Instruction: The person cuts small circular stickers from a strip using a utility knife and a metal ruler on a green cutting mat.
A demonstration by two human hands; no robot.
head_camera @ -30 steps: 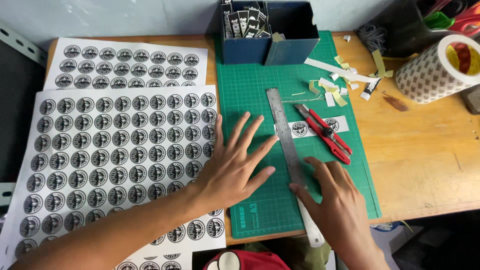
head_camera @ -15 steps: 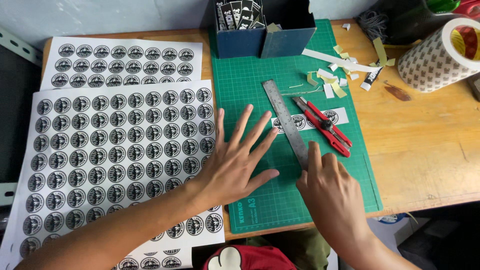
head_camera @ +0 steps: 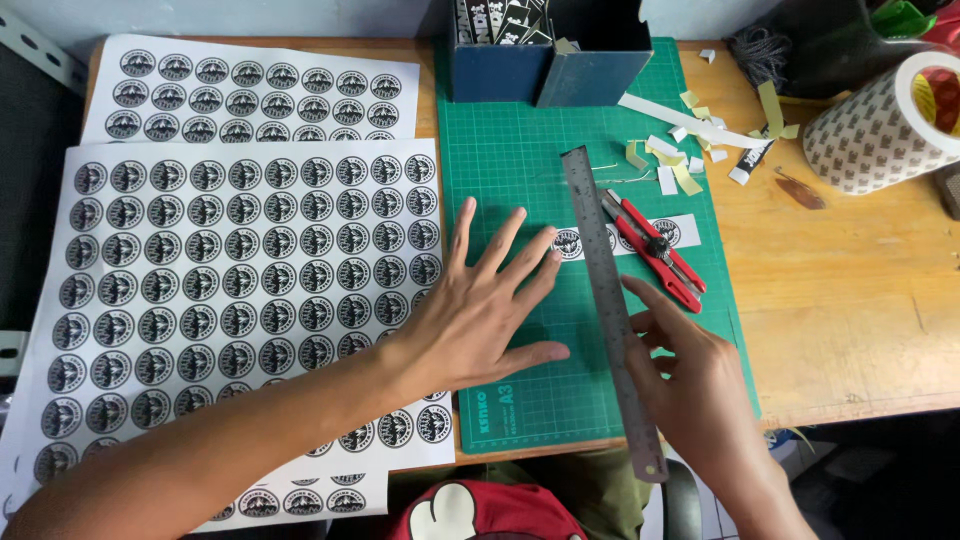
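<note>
Steel ruler (head_camera: 610,300) lying diagonally across green cutting mat (head_camera: 520,170), lower end overhanging desk edge. Right hand (head_camera: 695,385) at ruler's lower half, fingers loosely curled against its right edge, no full grip. Left hand (head_camera: 480,305) open, fingers spread flat on mat just left of ruler. Narrow sticker strip (head_camera: 680,232) under ruler's upper part, red utility knife (head_camera: 655,250) across it. Large sticker sheets (head_camera: 240,290) covering desk to left. Blue box (head_camera: 545,60) at mat's top; tape roll (head_camera: 885,120) far right.
</note>
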